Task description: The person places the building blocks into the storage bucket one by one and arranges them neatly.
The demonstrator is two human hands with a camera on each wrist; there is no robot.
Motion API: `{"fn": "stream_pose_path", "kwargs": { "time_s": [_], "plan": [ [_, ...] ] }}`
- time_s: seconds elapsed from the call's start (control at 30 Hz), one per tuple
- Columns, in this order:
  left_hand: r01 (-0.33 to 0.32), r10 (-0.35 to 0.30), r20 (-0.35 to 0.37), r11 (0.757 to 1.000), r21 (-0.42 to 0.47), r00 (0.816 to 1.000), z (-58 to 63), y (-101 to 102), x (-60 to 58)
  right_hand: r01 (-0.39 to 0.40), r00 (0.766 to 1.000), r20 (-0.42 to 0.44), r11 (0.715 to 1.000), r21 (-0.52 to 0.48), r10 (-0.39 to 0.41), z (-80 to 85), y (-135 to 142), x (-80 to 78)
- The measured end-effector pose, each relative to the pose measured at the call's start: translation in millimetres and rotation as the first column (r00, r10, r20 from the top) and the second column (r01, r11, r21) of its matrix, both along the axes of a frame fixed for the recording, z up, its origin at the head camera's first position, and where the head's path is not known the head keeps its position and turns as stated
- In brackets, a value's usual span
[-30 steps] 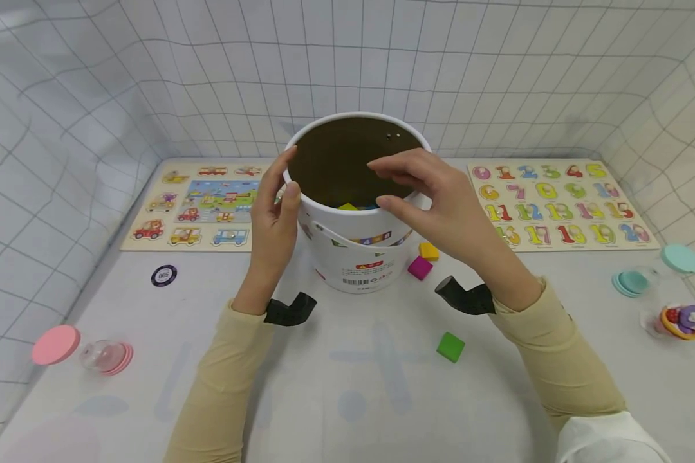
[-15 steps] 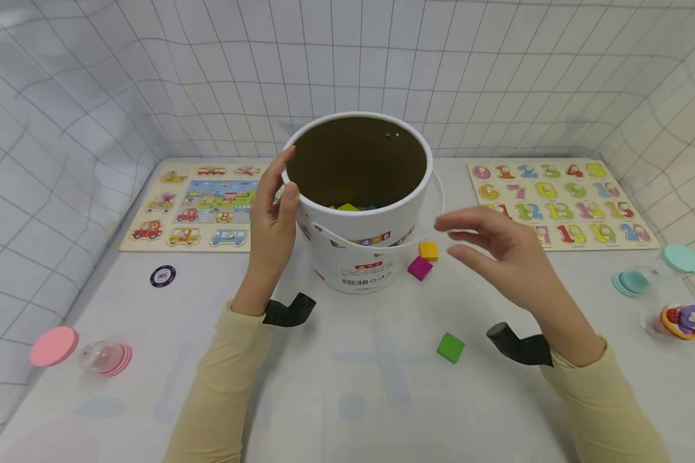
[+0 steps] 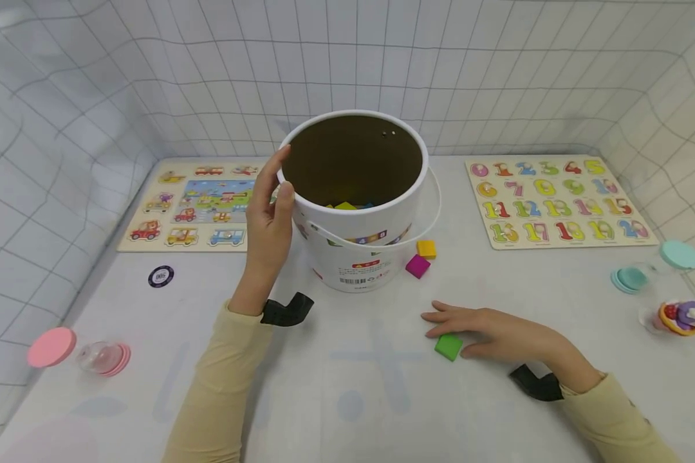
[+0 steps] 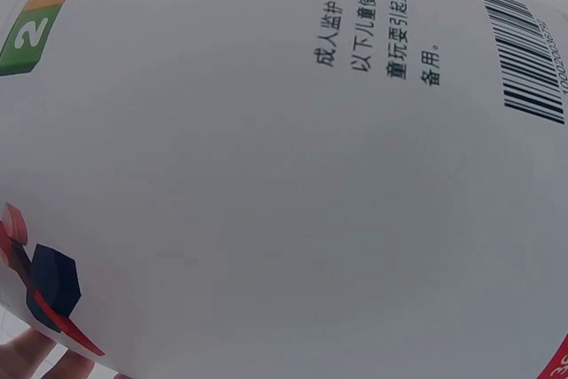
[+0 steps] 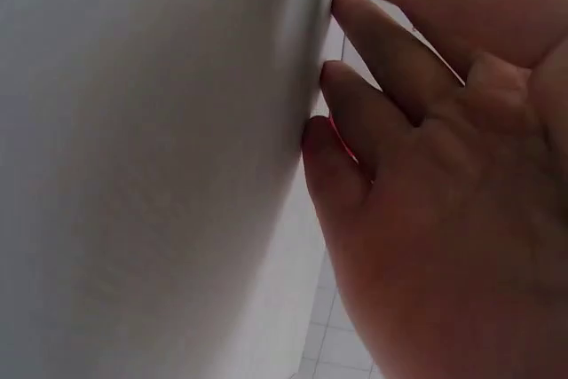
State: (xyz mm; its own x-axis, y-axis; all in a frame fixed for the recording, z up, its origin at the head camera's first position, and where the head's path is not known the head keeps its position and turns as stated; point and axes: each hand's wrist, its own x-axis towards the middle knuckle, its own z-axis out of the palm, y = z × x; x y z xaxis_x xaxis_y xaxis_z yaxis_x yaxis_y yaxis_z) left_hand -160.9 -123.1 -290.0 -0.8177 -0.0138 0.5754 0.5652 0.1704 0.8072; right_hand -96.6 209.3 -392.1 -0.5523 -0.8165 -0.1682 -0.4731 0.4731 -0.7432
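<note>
My left hand [image 3: 268, 222] rests against the left outer side of a white bucket [image 3: 356, 257], thumb and index fingertips right at its rim. In the left wrist view the printed bucket wall [image 4: 266, 184] fills most of the frame, with fingertips at the lower left. Yellow and blue blocks [image 3: 345, 206] show inside the bucket. Low over the table, my right hand [image 3: 498, 331] spreads its fingers around a green block [image 3: 448, 347]: fingers on the far side, thumb at the right. A sliver of that block shows at the top of the right wrist view.
A magenta block [image 3: 418, 266] and a yellow block [image 3: 426, 249] lie beside the bucket's base. Behind are a vehicle puzzle board [image 3: 182, 206] and a number puzzle board [image 3: 562, 202]. A poker chip [image 3: 161, 276], pink cup pieces [image 3: 52, 347] and teal ones [image 3: 631, 280] lie farther out.
My right hand has left the bucket's opening and come down toward the near right, to the green block. My left hand stays at the bucket's rim.
</note>
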Motion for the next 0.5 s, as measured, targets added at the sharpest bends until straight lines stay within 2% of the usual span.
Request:
{"fn": "stream_pose_path", "kwargs": {
  "time_s": [0.27, 0.5],
  "plan": [
    [-0.002, 0.002, -0.007, 1.0, 0.006, 1.0, 0.7, -1.4, 0.4, 0.101, 0.994, -0.045, 0.995, 0.007, -0.1, -4.3, -10.4, -2.3],
    [0.014, -0.014, -0.004, 0.999, 0.029, 1.0, 0.0, -0.3, -0.4, 0.207, 0.977, -0.059, 0.978, -0.002, -0.207, -4.2, -13.7, -1.1]
  ]
}}
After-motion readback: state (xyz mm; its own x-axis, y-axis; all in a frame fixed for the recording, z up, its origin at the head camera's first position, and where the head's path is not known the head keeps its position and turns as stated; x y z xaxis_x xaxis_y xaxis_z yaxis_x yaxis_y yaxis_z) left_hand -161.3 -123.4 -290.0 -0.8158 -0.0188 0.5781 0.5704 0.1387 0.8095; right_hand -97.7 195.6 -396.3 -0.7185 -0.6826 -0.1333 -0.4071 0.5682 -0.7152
